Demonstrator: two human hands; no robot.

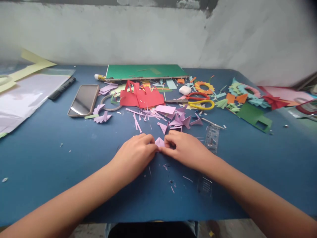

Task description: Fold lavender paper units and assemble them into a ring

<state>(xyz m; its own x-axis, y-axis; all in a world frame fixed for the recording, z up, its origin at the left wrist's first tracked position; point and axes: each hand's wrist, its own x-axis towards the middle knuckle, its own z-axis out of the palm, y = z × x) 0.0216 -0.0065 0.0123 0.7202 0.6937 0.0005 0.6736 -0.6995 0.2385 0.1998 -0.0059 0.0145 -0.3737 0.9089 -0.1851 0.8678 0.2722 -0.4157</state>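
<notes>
Between my two hands is a small folded piece of purple paper [159, 142], its peak pointing away from me. My left hand [137, 150] pinches its left side, thumb and fingers closed together. From the right, my right hand [184, 147] pinches the other side with curled fingers. Both thumbs nearly meet at the paper's near edge, and the fingers hide part of it. Just beyond lie several folded purple paper pieces [182, 119] and thin purple strips [148, 114]. A clear plastic ruler [212, 137] lies partly under my right forearm.
Scissors [201, 104] with red and yellow handles lie beyond my right hand, near red paper [142, 96]. A phone [84, 100] rests at the left. Behind are a green board [146, 71] and a wall. Folded paper rings [204, 87] and green card [255, 117] sit at the right.
</notes>
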